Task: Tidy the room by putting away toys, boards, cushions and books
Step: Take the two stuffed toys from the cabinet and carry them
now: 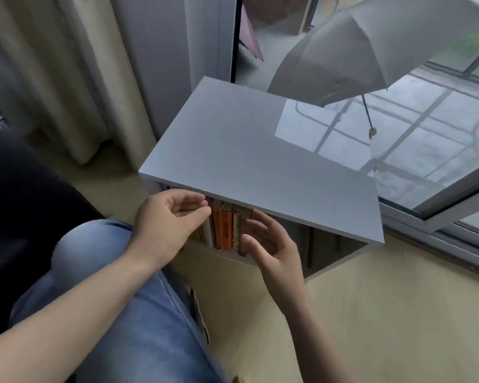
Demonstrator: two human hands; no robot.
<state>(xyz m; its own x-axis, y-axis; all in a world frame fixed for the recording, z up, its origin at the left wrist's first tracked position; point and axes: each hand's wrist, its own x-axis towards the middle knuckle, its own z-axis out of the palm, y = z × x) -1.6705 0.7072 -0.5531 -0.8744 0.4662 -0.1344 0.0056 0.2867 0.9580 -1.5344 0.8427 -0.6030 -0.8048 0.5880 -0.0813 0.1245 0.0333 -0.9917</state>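
Observation:
A low white cabinet point(260, 150) stands on the floor by the window, its open front facing me. Several books point(224, 230) stand upright in its left part, with orange, white and tan spines. My left hand point(166, 219) hovers at the left end of the row, fingers loosely curled, fingertips near the top of the spines. My right hand point(271, 244) is at the right end of the row, fingers relaxed and touching the outermost tan book. Neither hand grips anything. The right half of the shelf is dark and looks unfilled.
An open grey umbrella point(371, 48) hangs above the cabinet's far corner. Cream curtains point(80, 78) hang at the left, and a window frame point(437, 217) runs along the right. My knee in blue jeans point(100, 261) is just left of the shelf. The floor point(398, 313) is pale yellow.

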